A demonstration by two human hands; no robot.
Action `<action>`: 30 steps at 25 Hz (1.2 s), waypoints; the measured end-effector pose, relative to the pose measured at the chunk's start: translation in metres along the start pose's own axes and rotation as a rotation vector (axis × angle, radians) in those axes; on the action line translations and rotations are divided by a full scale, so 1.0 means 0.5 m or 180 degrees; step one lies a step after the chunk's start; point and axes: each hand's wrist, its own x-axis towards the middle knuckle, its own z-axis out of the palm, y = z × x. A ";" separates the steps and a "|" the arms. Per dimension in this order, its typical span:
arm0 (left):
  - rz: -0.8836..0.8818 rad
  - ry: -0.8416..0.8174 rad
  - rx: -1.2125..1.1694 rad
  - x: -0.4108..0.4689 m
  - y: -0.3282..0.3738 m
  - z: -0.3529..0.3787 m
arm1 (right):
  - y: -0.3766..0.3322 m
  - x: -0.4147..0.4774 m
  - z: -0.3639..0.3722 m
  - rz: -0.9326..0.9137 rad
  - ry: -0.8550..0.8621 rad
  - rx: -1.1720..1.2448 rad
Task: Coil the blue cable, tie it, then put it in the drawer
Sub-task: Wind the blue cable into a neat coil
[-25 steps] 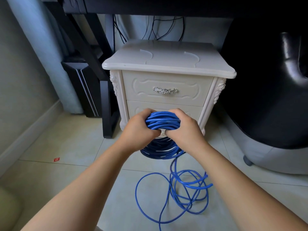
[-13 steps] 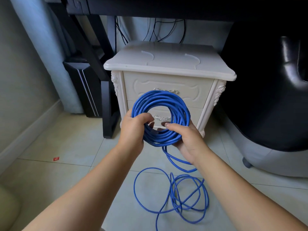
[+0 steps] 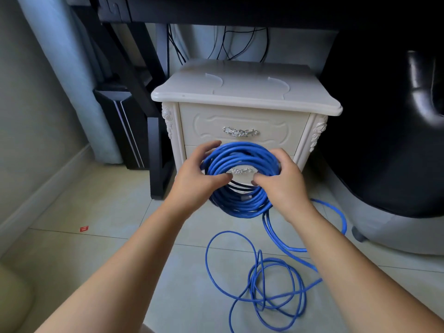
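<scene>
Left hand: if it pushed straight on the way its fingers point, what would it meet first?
The left hand grips the blue cable coil, so that is first. Carrying the coil onward, it would probably meet the nightstand's lower drawer front right behind; the gap is hard to judge.

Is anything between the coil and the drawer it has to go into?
Both drawer fronts are shut: the upper drawer and the lower drawer, directly behind the blue cable coil that the left hand and right hand grip. Loose cable also trails on the floor.
</scene>
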 end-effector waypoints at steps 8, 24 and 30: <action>0.0608 0.0139 0.1152 -0.001 -0.007 0.015 | -0.002 -0.027 0.020 -0.0647 0.0010 -0.0574; -0.0065 0.0629 -0.0035 -0.003 0.008 0.037 | 0.017 -0.004 0.016 0.0553 -0.0668 0.0688; -0.0847 0.0930 -0.0881 -0.006 0.012 0.040 | 0.035 -0.008 0.038 0.0743 -0.0424 0.1742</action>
